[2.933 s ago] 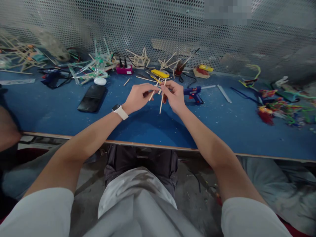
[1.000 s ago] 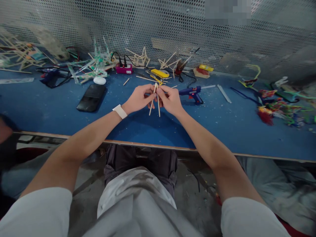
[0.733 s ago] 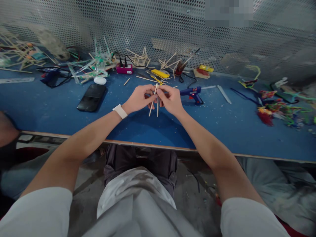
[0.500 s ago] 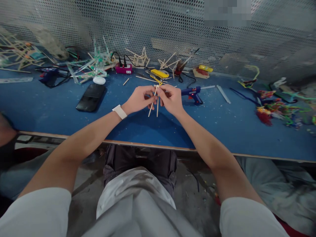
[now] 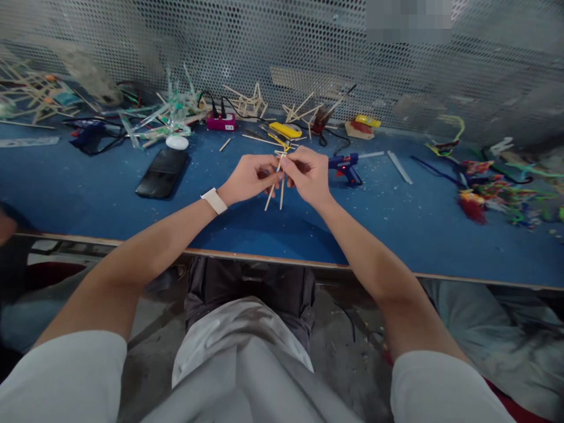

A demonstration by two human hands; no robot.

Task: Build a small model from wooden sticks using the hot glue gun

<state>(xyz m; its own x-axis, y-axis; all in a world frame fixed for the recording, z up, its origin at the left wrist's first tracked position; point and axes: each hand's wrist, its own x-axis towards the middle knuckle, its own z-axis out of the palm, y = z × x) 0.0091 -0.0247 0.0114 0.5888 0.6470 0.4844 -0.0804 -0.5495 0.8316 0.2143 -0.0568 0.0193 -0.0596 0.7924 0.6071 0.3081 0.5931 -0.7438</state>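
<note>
Blue table stands against a perforated panel. Over its middle, left hand and right hand pinch 2 sticks, near ends apart. Glue gun lies just beside the right hand.

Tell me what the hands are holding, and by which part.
Thin pale sticks, pinched by the left hand and right hand toward their far ends; the near ends jut free. Exact contact is partly hidden.
</note>
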